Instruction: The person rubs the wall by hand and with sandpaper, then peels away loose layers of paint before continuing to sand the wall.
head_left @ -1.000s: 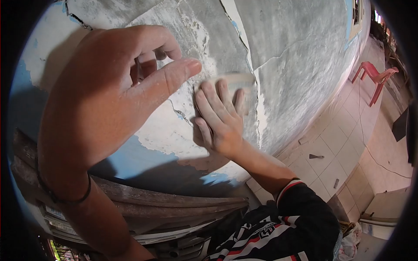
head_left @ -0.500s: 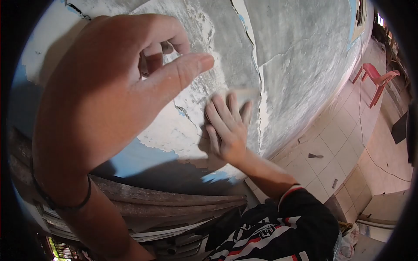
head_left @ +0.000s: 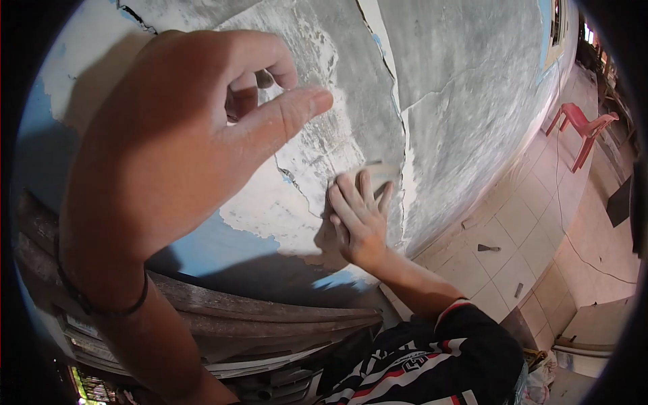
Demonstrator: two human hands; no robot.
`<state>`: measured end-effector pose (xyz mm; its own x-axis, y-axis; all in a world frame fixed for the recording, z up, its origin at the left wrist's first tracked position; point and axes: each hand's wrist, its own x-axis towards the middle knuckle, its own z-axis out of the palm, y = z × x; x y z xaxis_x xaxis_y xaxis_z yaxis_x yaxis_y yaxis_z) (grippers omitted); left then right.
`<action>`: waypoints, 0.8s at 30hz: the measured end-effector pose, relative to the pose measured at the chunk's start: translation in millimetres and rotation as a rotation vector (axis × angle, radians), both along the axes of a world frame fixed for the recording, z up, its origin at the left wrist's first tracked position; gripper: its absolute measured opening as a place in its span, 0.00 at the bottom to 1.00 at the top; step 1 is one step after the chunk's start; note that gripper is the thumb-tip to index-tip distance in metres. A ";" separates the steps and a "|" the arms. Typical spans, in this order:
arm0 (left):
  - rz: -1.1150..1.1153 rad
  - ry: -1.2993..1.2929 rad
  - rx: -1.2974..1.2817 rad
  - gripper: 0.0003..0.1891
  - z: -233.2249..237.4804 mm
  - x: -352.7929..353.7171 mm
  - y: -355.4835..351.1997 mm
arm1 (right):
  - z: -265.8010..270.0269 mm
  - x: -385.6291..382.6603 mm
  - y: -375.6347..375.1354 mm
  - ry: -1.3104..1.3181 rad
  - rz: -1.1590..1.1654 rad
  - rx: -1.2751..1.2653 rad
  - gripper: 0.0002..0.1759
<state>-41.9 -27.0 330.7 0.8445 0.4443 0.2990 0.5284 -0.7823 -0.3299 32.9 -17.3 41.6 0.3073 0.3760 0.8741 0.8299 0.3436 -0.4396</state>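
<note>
My left hand [head_left: 182, 128] is raised close to the camera, in front of the wall. Its thumb is apart from the curled fingers, and I see nothing held. Dust whitens the thumb and fingertips. Lower down, my right hand [head_left: 361, 219] lies with spread fingers over a pale flat piece that looks like sandpaper [head_left: 383, 174], pressing it to the wall. The palm hides most of that piece. The wall [head_left: 459, 121] has grey plaster, white patches and remnants of blue paint. A long crack [head_left: 391, 67] runs down just right of my right hand.
On the tiled floor at right lie a scraper [head_left: 487, 248] and a small flat piece [head_left: 518, 290]. Farther off stands a red plastic chair [head_left: 582, 128], with a thin cable [head_left: 574, 236] trailing past it. Long weathered boards [head_left: 256, 314] are below the wall at left.
My right hand has slid slightly down the wall, with the sandpaper moving along under it. The left hand has stayed almost in place, shifting slightly in view.
</note>
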 end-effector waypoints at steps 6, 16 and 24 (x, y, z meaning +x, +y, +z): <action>-0.037 -0.035 -0.099 0.09 -2.4 0.9 2.8 | 69.7 17.0 8.3 -0.030 -0.037 0.169 0.26; -0.023 -0.032 -0.099 0.09 0.4 1.5 3.6 | 14.3 9.2 -3.8 -0.023 -0.032 0.030 0.28; -0.015 -0.055 -0.172 0.10 2.3 0.8 2.5 | 36.5 10.3 -5.0 -0.034 -0.054 0.007 0.28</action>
